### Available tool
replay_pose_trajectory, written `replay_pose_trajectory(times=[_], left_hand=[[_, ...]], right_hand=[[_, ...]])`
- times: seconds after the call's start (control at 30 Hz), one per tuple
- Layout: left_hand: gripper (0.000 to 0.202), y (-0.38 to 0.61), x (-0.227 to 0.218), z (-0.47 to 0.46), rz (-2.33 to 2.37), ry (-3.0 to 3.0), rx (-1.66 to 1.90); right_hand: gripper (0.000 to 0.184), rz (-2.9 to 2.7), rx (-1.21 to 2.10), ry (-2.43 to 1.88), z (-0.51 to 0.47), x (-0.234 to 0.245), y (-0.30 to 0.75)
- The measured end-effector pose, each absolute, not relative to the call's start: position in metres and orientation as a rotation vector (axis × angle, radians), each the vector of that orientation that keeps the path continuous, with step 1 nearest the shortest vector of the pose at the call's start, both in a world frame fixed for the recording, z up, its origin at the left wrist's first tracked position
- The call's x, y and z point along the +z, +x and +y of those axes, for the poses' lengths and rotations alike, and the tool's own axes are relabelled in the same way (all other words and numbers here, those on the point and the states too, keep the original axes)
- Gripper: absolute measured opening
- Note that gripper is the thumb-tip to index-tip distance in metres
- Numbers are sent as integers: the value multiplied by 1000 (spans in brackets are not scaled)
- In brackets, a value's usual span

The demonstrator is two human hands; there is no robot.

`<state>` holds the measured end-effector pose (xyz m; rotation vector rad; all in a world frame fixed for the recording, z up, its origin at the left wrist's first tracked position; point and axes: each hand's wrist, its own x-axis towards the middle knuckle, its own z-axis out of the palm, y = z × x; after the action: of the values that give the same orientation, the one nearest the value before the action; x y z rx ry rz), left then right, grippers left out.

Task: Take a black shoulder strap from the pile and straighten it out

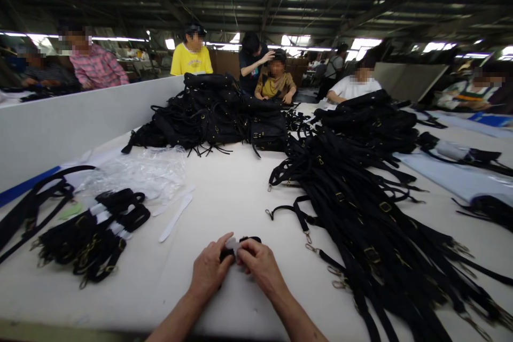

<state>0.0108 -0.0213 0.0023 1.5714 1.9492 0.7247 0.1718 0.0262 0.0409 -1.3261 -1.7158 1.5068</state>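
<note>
Head view: small black strap bundle point(251, 239) sits low centre, just above or on the white table point(228, 197), cannot tell which, mostly hidden between the two hands, with a pale white wrap point(232, 246) at its near side. Left hand point(209, 267) has thumb and fingers closed around the bundle's left part; right hand point(257, 264) has thumb and fingertips pinched together on the white wrap. Hands close together, forearms coming in from the bottom edge. Left of them, apart, a loose white strip point(176, 218) lies slanted on the table; further left, a group of rolled black straps point(80, 240) with white bands point(116, 227) and brass-coloured clips. Green scrap point(71, 211) just behind that group, crumpled clear plastic point(138, 171) beyond, long dark strap point(34, 203) at the left edge. Right side: big heap of long black straps point(352, 219), buckles and hooks showing, some hooks pointing toward the hands. Far side: piled black bags point(224, 112), another black pile point(368, 123) to the right. Light grey partition point(88, 117) runs along the left. Behind: person in yellow point(192, 60) near the partition, person in white point(356, 87) by the right pile, person in pink plaid point(98, 65) past the partition.
</note>
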Motion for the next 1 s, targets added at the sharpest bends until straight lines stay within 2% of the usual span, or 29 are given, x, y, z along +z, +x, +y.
replay_pose_trajectory(times=[0.17,0.37,1.0], left_hand=[[53,12,3,-21,1972,1560,714],[51,13,0,-22,2001,1603,697],[55,13,-3,-25,2004,1695,692]], right_hand=[[18,-1797,1420,-1399,37,39,166],[24,-1801,1482,-1441,38,33,167],[21,-1783,1528,-1467,46,22,157]])
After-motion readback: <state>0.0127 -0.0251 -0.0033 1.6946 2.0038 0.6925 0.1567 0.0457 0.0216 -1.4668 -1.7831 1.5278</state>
